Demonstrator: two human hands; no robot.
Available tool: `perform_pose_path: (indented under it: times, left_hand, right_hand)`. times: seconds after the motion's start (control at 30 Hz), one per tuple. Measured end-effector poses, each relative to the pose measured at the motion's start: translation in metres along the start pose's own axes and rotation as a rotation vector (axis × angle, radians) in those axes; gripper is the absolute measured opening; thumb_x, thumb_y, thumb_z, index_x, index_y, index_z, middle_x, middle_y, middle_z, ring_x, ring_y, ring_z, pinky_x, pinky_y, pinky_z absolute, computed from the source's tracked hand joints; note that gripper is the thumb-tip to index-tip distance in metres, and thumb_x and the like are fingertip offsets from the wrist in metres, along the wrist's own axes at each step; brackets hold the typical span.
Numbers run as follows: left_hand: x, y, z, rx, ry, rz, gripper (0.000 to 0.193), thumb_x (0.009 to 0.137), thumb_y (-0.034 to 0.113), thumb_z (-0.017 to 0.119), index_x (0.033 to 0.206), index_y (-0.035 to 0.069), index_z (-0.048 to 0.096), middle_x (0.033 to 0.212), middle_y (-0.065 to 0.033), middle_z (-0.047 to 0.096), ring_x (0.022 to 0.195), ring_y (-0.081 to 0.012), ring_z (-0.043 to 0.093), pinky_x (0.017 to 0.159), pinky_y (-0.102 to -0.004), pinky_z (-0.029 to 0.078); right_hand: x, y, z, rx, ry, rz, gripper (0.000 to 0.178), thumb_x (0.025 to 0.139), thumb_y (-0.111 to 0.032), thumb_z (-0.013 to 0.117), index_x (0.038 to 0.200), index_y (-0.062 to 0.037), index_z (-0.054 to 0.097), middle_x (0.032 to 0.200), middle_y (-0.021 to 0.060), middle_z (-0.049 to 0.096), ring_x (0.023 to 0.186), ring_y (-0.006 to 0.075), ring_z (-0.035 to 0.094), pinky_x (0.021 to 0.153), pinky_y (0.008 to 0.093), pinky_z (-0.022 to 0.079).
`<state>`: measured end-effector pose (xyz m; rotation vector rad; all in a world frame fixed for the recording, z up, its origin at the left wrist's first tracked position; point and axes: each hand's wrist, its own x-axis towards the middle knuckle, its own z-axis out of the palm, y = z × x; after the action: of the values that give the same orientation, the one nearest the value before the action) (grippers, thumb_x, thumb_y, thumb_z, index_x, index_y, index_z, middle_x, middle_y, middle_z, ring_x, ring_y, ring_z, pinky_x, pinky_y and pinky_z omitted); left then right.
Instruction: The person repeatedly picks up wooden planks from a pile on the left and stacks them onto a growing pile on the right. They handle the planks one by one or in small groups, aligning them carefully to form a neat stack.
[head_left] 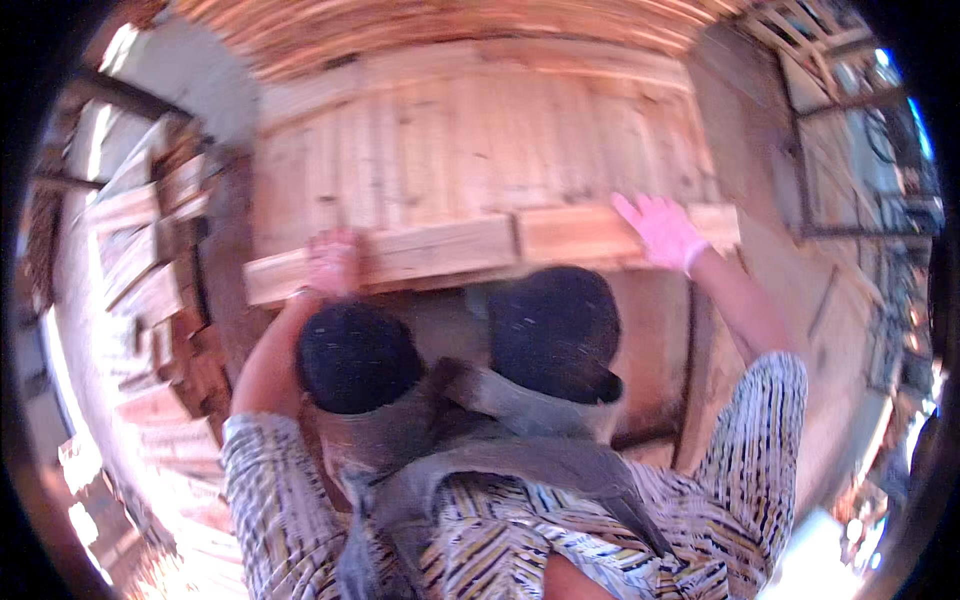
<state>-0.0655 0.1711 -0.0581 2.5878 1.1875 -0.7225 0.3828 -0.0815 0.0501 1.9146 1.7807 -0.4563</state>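
Two short, thick wooden boards lie end to end along the near edge of a slatted wooden panel point(450, 150). My left hand point(335, 262), slightly blurred, is closed over the left board point(440, 246), its fingers across the top. In a pink glove, my right hand point(660, 230) rests on the right board point(565, 234). Its fingers are stretched out toward the left, and the palm lies near the board's front edge. A narrow dark seam separates the two boards.
My dark-covered knees point(555, 320) are close below the boards. Stacked wooden pieces point(150, 260) stand along the left side. A large pile of thin wooden strips point(450, 22) lies beyond the panel. Metal-framed racks point(860, 170) are at the right.
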Motion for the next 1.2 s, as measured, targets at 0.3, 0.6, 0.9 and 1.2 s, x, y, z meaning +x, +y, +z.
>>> perform_pose_path:
  times: [0.3, 0.6, 0.9, 1.2]
  left_hand:
    - [-0.016, 0.018, -0.011, 0.025, 0.097, 0.054, 0.057, 0.074, 0.023, 0.070, 0.127, 0.007, 0.054, 0.129, -0.0193, 0.055, 0.126, -0.0358, 0.050, 0.108, -0.0524, 0.032]
    - [-0.012, -0.011, -0.002, -0.009, 0.022, 0.121, 0.078, 0.064, 0.030, 0.082, 0.132, 0.009, 0.051, 0.132, -0.0184, 0.050, 0.126, -0.0387, 0.048, 0.103, -0.0547, 0.036]
    - [-0.008, -0.097, -0.116, -0.683, -0.009, 0.308, 0.069, 0.087, 0.038, 0.074, 0.143, 0.008, 0.048, 0.138, -0.0166, 0.060, 0.121, -0.0268, 0.062, 0.098, -0.0355, 0.051]
    - [-0.055, -0.485, -0.086, -0.034, 0.572, -0.670, 0.082, 0.092, 0.063, 0.052, 0.146, 0.002, 0.042, 0.147, -0.0245, 0.047, 0.137, -0.0412, 0.043, 0.114, -0.0472, 0.033]
  right_hand:
    - [-0.003, 0.026, 0.061, -0.016, 0.065, -0.012, 0.122, 0.061, -0.052, 0.086, 0.154, -0.0045, 0.023, 0.134, 0.0239, 0.046, 0.125, 0.0405, 0.047, 0.108, 0.0508, 0.037]
    - [0.023, -0.013, 0.035, -0.025, -0.070, 0.050, 0.118, 0.064, -0.053, 0.085, 0.154, -0.0057, 0.025, 0.139, 0.0250, 0.045, 0.128, 0.0419, 0.046, 0.109, 0.0518, 0.036]
    - [0.173, -0.140, -0.131, 1.377, -0.157, -0.207, 0.077, 0.095, -0.041, 0.065, 0.152, 0.0001, 0.032, 0.128, 0.0188, 0.059, 0.115, 0.0253, 0.061, 0.091, 0.0356, 0.053]
    - [0.398, -0.392, -0.272, 1.908, -0.102, -0.468, 0.068, 0.101, -0.049, 0.052, 0.154, -0.0107, 0.035, 0.155, 0.0147, 0.040, 0.129, 0.0330, 0.053, 0.104, 0.0475, 0.045]
